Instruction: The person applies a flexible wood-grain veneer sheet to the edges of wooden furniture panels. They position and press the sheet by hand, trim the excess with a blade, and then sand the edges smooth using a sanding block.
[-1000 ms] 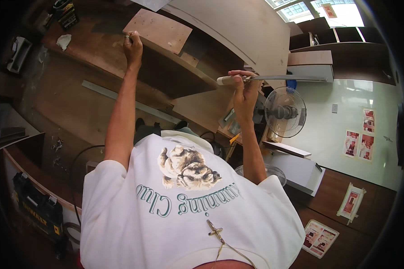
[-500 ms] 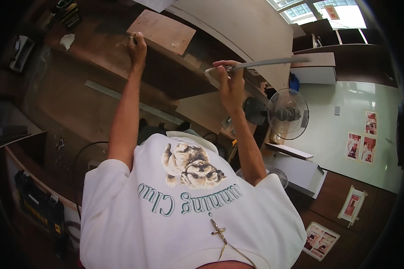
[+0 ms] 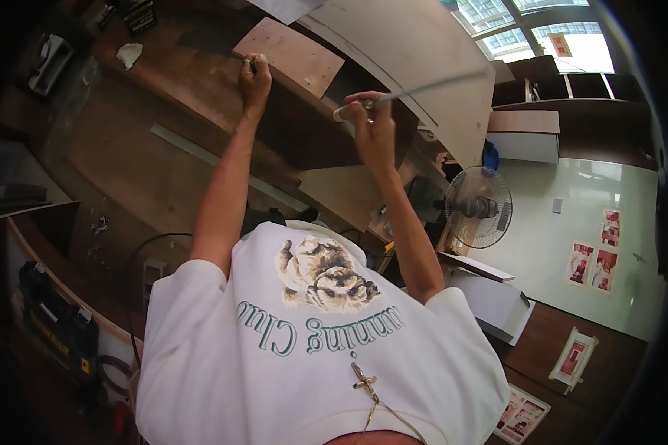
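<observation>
My right hand point(image 3: 375, 137) is closed around a long, thin grey strip point(image 3: 438, 84). The strip's far length reaches out to the right and is blurred by motion; a pale rounded end point(image 3: 343, 113) pokes out on the hand's left side. My left hand point(image 3: 254, 83) is bent into a fist at the near-left corner of a flat pinkish-tan board point(image 3: 293, 55). Whatever those fingers hold, if anything, is hidden. The board lies on a brown wooden workbench point(image 3: 163, 85) in front of me.
A standing fan point(image 3: 479, 206) is close to my right forearm. A large pale panel point(image 3: 416, 55) slants behind the bench. A crumpled white scrap point(image 3: 129, 55) lies on the bench's left part. At lower left is a black tool case point(image 3: 56, 326); a metal strip point(image 3: 223, 165) lies below the bench edge.
The view has shifted, so bench and board appear further right and slightly lower. In my right hand the grey strip has swung up at its far end and is more blurred. My left hand stays closed.
</observation>
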A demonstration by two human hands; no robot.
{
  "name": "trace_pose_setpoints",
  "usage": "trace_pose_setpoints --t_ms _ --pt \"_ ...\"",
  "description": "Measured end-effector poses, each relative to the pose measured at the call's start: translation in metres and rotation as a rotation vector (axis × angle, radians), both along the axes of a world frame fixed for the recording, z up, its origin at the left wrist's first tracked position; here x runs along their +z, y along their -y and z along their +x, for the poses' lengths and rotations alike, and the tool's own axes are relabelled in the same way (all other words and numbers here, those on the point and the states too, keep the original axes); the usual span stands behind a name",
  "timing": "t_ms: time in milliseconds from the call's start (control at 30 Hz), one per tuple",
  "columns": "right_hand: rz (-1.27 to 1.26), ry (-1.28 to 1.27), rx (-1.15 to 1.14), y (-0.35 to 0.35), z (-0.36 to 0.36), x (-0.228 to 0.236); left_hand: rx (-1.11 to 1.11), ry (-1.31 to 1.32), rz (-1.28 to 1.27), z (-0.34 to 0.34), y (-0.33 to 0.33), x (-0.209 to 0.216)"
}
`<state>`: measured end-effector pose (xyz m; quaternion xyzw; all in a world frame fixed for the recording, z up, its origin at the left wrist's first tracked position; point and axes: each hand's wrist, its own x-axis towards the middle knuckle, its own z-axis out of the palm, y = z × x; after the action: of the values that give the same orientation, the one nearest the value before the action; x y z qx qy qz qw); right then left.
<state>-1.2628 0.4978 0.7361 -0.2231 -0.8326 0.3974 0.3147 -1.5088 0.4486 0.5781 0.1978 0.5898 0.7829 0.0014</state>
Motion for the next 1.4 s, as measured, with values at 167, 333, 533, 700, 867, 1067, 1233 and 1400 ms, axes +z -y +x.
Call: trace_pose_setpoints --t_ms 167,333,533,700,867,1067,1233,1400 --pt "-0.06 -0.058 0.026 0.011 -0.023 0.008 -0.052 0.02 0.021 0.005 0.002 -0.001" --pt "-0.086 -0.021 0.064 0.007 -0.041 -0.005 -0.063 0.005 -0.092 0.004 0.004 -0.002" --pt "-0.031 0.005 0.091 0.008 -0.065 -0.004 -0.153 0.205 -0.016 0.009 0.02 0.004" --pt "0.027 0.025 0.131 0.014 -0.091 -0.009 -0.214 0.322 0.04 0.001 0.027 0.009" --pt "-0.013 0.037 0.144 0.03 -0.118 0.002 -0.138 0.22 -0.067 -0.003 0.028 -0.002" --pt "0.031 -0.002 0.171 0.025 -0.147 0.003 -0.078 0.146 -0.092 -0.002 0.025 -0.006" --pt "0.098 -0.004 0.207 0.017 -0.167 -0.009 -0.144 0.187 -0.061 -0.004 0.022 -0.002" --pt "0.085 0.01 0.188 0.016 -0.181 0.0 -0.121 0.165 -0.099 -0.002 0.018 -0.007"
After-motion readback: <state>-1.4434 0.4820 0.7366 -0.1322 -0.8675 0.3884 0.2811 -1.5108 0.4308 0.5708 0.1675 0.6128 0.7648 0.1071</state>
